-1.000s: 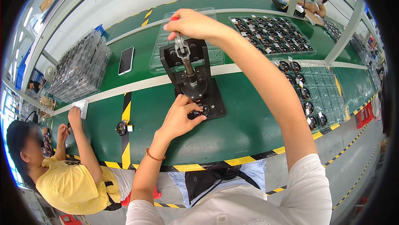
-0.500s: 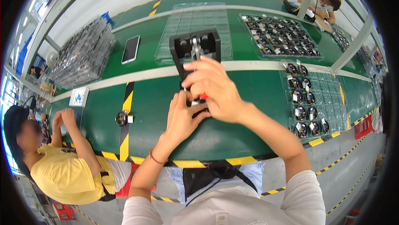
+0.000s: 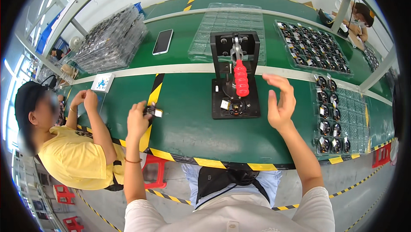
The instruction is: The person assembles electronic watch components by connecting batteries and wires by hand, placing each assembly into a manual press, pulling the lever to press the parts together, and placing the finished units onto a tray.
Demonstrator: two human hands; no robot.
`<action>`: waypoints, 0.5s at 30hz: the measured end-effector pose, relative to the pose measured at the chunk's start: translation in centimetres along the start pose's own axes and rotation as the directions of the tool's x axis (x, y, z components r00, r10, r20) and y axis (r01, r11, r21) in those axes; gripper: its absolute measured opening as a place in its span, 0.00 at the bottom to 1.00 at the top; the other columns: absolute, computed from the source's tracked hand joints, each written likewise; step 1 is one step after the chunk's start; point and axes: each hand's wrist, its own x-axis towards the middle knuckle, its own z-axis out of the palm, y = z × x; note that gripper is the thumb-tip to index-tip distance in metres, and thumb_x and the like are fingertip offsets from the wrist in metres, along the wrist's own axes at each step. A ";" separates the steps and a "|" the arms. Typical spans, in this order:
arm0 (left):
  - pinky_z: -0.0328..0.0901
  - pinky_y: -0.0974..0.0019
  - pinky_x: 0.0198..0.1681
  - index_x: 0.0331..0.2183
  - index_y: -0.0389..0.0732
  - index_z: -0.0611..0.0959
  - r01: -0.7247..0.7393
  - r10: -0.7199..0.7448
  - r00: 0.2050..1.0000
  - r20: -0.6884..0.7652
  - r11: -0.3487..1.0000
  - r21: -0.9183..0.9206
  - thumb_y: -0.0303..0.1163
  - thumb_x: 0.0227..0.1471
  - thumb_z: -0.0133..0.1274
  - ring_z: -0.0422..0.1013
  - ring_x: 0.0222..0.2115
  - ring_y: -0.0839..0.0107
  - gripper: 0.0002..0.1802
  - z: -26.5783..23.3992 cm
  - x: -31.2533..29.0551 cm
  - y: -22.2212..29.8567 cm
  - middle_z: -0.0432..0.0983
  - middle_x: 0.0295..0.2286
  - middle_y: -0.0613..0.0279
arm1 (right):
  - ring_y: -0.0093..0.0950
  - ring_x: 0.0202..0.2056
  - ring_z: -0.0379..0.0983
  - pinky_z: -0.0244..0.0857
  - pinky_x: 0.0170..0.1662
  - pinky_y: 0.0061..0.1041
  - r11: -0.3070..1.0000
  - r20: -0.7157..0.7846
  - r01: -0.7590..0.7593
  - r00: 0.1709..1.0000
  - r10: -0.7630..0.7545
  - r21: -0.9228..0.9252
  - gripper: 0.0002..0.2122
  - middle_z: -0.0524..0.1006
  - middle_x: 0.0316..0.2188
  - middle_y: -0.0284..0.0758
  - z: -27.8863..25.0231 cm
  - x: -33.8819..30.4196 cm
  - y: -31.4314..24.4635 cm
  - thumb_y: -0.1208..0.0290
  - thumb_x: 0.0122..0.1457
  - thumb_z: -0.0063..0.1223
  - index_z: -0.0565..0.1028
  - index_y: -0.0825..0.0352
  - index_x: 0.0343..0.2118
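Note:
At the left, by the striped tape, my left hand [image 3: 138, 120] has its fingers closed on the edge of a small round black part with a white tag [image 3: 153, 111]. My right hand [image 3: 281, 101] hovers just right of the black toggle-clamp press [image 3: 217, 97], fingers apart and holding nothing. The press's red handle [image 3: 242, 80] points down toward me. Below the handle, a similar round part with a white tag [image 3: 234, 107] sits on the press base, untouched by either hand.
Right of my right hand lies a clear tray [image 3: 357, 123], partly filled with round parts. Behind stand a full tray [image 3: 314, 48], an empty tray [image 3: 199, 35], a phone [image 3: 163, 42] and stacked trays [image 3: 111, 39]. A person in yellow [image 3: 81, 161] sits at the left.
Both hands have left the press. My left hand has gone left to the loose round part; my right hand has moved right and opened. The red handle is now uncovered, and the view has shifted.

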 end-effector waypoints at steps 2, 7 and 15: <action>0.66 0.60 0.41 0.38 0.35 0.77 0.004 -0.003 0.998 0.071 1.000 -0.018 0.18 0.39 0.56 0.71 0.36 0.53 0.19 -0.5 -0.8 1.3 0.72 0.33 0.49 | 0.36 0.36 0.72 0.66 0.40 0.32 0.973 -0.005 0.202 0.979 -0.204 -0.110 0.15 0.75 0.36 0.45 0.1 0.1 -0.8 0.91 0.47 0.41 0.67 0.70 0.38; 0.66 0.70 0.40 0.38 0.34 0.76 -0.082 0.233 0.947 0.223 0.843 -0.532 0.15 0.44 0.51 0.72 0.34 0.70 0.15 -2.0 0.2 7.5 0.73 0.33 0.59 | 0.35 0.30 0.72 0.67 0.31 0.29 0.945 0.126 0.321 0.942 -0.312 -0.064 0.16 0.74 0.32 0.40 1.1 -0.4 -1.9 0.91 0.40 0.47 0.71 0.68 0.33; 0.64 0.77 0.32 0.43 0.37 0.69 0.141 0.624 0.725 0.292 0.280 -0.950 0.15 0.46 0.49 0.69 0.33 0.81 0.19 1.7 1.7 18.5 0.71 0.31 0.67 | 0.29 0.32 0.73 0.66 0.31 0.26 0.957 0.361 0.290 0.893 -0.270 -0.004 0.20 0.73 0.43 0.35 0.4 0.1 -3.9 0.81 0.41 0.58 0.78 0.56 0.41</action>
